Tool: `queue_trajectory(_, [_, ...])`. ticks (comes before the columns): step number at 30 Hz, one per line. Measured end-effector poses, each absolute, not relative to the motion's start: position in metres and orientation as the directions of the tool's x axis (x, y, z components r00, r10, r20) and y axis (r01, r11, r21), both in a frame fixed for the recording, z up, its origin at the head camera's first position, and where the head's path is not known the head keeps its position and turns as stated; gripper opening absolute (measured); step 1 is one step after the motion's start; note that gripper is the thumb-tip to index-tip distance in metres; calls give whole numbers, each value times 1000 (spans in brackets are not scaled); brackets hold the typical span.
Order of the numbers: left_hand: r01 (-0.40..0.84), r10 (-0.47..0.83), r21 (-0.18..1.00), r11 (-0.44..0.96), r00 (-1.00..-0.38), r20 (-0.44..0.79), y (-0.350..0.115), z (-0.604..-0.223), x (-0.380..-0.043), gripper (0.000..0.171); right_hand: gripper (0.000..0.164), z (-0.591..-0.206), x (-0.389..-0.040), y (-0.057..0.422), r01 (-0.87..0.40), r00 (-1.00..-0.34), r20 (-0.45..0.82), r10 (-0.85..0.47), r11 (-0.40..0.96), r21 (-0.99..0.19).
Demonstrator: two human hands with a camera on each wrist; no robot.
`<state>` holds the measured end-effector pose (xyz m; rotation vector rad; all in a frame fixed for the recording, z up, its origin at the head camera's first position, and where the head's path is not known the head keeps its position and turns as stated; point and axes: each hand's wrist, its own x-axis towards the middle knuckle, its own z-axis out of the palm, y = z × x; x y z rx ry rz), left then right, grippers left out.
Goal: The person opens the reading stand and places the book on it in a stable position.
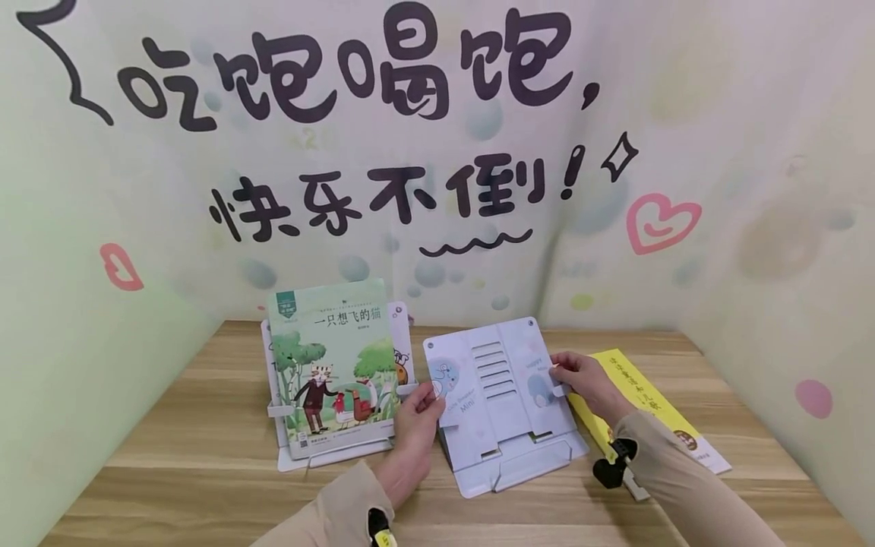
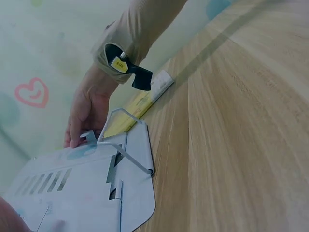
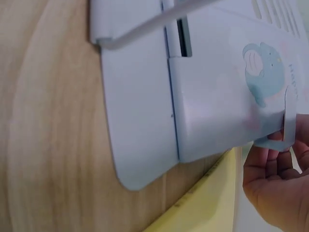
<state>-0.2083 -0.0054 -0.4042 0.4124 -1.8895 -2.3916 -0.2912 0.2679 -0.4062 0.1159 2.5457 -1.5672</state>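
Note:
A white metal book stand [image 1: 495, 414] with blue animal prints and a column of slots leans back on the table, its wire page holder [image 1: 533, 463] folded out at the front. My left hand [image 1: 415, 425] grips the stand's left edge, thumb and fingertips near the upper part of that side. On the opposite edge, my right hand [image 1: 593, 384] pinches the panel by a small side clip [image 3: 288, 121], its fingers curling behind. Just left of my left hand, a green picture book [image 1: 335, 372] with a cat on its cover rests on another white stand [image 1: 282, 437].
A yellow book [image 1: 625, 372] lies flat on the wooden table [image 1: 184, 471], partly under my right forearm. Pale walls stand on both sides, and a printed cloth backdrop [image 1: 342, 258] with large dark lettering hangs behind the table.

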Motion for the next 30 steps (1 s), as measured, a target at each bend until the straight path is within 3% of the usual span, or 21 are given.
queue_trajectory(10, [-59, -231, 973, -222, -967, -111, -11, -403, -213, 27, 34, -400, -285, 282, 30, -994, -71, -79, 427, -904])
queue_trajectory(30, [-32, -190, 999, -25, -981, -36, -15, -397, -225, 23, 32, -399, -268, 286, -12, -999, -5, -47, 358, -934])
